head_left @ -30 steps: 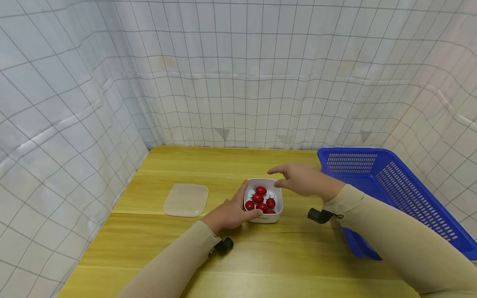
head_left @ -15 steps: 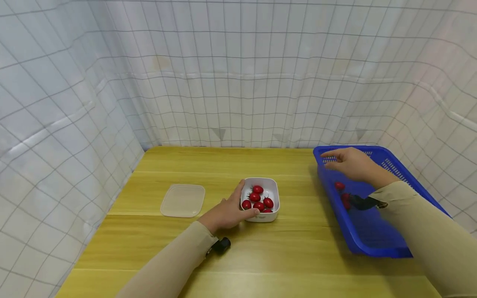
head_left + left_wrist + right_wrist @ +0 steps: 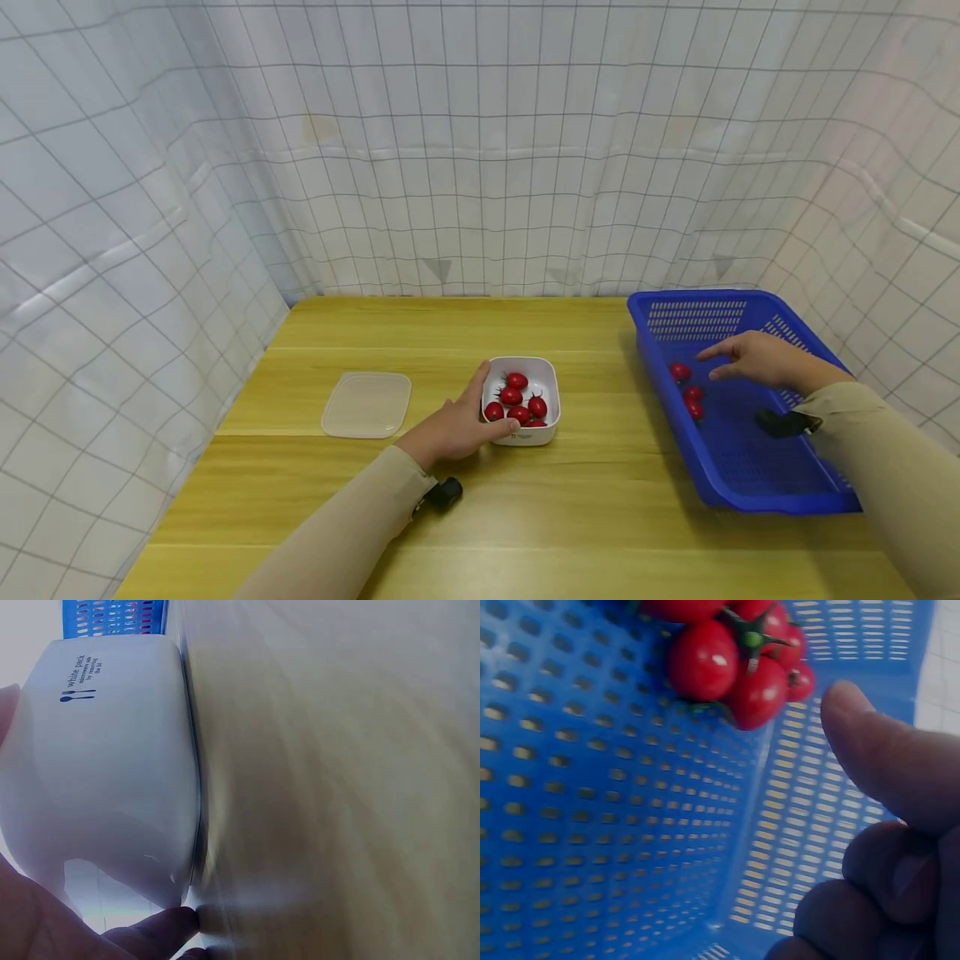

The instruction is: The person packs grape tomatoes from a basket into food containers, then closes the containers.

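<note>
Nearest me, my left hand [image 3: 453, 429] grips the white container [image 3: 538, 437] by its side, red tomatoes [image 3: 511, 397] inside. Farther out, my right hand [image 3: 761, 360], thumb and forefinger apart with no tomato visible between them, has swung from the container's rim to the blue basket [image 3: 750, 502]. That, I judge, puts the basket's tomatoes [image 3: 705, 664] within reach while the container stays steadied.
</note>
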Demonstrator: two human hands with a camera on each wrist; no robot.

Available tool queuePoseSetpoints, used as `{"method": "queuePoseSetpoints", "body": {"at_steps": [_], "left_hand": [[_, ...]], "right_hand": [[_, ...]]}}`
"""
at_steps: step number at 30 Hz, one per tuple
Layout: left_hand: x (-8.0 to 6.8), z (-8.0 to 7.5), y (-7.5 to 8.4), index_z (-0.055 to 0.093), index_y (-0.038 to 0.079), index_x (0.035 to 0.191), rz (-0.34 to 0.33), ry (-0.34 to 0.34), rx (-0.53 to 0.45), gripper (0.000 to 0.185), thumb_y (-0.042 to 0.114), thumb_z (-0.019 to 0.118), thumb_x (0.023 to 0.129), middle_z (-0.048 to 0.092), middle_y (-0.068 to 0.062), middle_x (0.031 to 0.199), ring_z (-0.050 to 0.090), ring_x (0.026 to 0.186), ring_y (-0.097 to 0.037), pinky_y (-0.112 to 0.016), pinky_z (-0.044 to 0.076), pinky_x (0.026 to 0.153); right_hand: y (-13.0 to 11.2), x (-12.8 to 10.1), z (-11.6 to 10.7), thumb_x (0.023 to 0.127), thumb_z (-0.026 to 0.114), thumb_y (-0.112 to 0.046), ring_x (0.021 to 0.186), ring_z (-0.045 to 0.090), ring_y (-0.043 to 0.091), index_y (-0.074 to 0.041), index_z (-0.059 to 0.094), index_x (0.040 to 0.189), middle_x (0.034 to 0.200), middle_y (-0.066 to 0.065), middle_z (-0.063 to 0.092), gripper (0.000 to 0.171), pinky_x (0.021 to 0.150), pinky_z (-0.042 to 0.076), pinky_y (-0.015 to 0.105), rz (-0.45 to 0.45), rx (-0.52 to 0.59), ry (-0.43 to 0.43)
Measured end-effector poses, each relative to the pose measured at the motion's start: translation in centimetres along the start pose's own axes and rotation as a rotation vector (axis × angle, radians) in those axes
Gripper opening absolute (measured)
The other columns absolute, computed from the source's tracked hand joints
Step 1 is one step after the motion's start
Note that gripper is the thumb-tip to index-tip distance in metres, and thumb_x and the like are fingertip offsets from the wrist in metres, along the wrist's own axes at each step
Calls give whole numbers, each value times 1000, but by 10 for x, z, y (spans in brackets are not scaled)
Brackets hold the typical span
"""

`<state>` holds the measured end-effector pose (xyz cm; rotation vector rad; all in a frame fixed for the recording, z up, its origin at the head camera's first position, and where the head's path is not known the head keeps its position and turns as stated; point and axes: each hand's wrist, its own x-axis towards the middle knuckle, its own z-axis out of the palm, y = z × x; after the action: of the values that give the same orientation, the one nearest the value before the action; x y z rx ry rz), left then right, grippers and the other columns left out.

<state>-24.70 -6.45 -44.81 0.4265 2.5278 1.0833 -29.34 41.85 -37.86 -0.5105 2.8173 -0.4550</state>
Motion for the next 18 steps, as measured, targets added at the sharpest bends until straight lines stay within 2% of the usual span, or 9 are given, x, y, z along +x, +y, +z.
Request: {"method": "queuePoseSetpoints", "body": {"at_steps": [11,14,18], "left_hand": [[-1,-1,0,-5,23,171,-23,-3,-4,112,59,69,94,26,-13,174,42,151,-47,-64,5,132],[-2,-1,1,-5,23,171,-27,-6,-2,112,59,69,94,27,-15,173,38,150,-53,-66,8,131],[-3,-1,1,-5,24,171,-28,-8,6,112,60,68,95,25,-15,174,26,153,-62,-69,12,129]], "right_hand": [[5,13,11,97,76,-26,126,61,54,-3,73,131,133,31,68,41,100,52,67,-17,-10,15],[7,18,14,97,76,-28,128,60,55,-3,72,133,135,32,66,44,102,50,68,0,2,5],[8,21,17,97,75,-28,130,58,55,-1,70,135,138,32,64,46,104,49,68,20,31,-21]]}}
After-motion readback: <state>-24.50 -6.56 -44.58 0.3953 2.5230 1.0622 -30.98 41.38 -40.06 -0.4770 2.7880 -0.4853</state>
